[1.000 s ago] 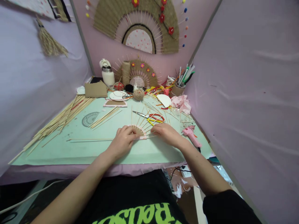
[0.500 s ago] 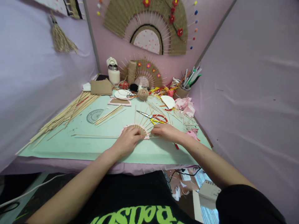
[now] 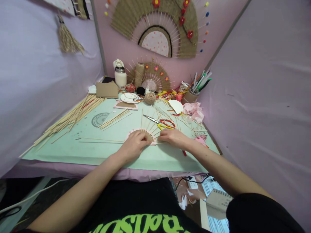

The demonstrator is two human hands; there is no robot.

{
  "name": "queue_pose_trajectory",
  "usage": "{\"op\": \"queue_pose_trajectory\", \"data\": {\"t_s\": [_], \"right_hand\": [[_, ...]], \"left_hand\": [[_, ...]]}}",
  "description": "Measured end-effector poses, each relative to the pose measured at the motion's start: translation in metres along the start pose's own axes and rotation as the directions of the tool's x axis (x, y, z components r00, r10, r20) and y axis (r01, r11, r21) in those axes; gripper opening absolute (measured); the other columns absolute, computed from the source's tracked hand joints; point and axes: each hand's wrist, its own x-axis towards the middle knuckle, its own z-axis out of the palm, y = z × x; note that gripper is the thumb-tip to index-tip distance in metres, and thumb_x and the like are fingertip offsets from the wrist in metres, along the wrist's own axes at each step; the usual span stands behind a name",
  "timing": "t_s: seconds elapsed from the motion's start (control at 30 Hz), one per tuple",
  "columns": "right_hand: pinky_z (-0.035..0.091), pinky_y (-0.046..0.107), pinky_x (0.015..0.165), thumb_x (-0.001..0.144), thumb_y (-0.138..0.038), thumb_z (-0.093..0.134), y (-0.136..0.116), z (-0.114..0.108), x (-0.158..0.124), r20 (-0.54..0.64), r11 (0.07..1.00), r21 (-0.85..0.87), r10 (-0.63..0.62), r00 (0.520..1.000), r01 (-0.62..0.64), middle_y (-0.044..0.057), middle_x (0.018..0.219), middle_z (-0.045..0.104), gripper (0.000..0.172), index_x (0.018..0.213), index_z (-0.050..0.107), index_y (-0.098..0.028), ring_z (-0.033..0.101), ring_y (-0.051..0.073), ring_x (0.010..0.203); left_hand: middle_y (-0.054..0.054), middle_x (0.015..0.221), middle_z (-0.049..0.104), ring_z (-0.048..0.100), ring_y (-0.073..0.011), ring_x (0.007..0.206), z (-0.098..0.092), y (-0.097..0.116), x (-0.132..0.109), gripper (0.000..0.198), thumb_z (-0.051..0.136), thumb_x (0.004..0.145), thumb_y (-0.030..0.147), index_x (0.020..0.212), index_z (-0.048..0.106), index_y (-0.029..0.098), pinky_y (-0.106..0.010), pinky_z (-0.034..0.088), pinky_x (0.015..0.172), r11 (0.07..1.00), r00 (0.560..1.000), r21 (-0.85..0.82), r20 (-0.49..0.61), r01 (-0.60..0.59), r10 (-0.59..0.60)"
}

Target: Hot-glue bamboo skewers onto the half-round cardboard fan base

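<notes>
A brown cardboard half-disc (image 3: 134,132) with a pink-dotted white edge lies on the table, thin wooden sticks (image 3: 142,119) fanning out from it away from me. My left hand (image 3: 136,142) rests over its near left part, fingers bent and pressing it down. At its right edge my right hand (image 3: 173,137) is closed in a pinch on one of the thin sticks; the fingertips partly hide it. Two long sticks (image 3: 102,141) reach out to the left from under my left hand. Scissors (image 3: 166,124) with red and yellow handles lie just beyond my right hand.
Loose sticks (image 3: 115,119) and a long pile of sticks (image 3: 65,118) lie to the left. At the back stand a white bottle (image 3: 120,77), a twine ball (image 3: 150,98) and a pot of tools (image 3: 190,96). Crumpled pink paper (image 3: 193,111) lies at the right.
The view has shifted slightly. Both hands keep their places at the half-disc, with almost no movement of the fingers.
</notes>
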Motion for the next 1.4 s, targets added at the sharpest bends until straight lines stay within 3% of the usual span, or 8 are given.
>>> {"op": "queue_pose_trajectory", "data": {"t_s": [1.4], "right_hand": [[0.035, 0.028, 0.07, 0.098, -0.017, 0.049, -0.0063, -0.0068, 0.0042, 0.048, 1.0, 0.001, -0.01, 0.999, 0.01, 0.007, 0.092, 0.063, 0.021, 0.1, 0.069, -0.018, 0.054, 0.019, 0.092]], "left_hand": [[-0.007, 0.097, 0.064, 0.051, -0.0234, 0.098, 0.0001, 0.0007, 0.0003, 0.033, 0.045, 0.097, 0.017, 0.103, 0.077, 0.024, -0.039, 0.042, 0.088, 0.999, 0.999, 0.021, 0.034, 0.028, -0.029]]}}
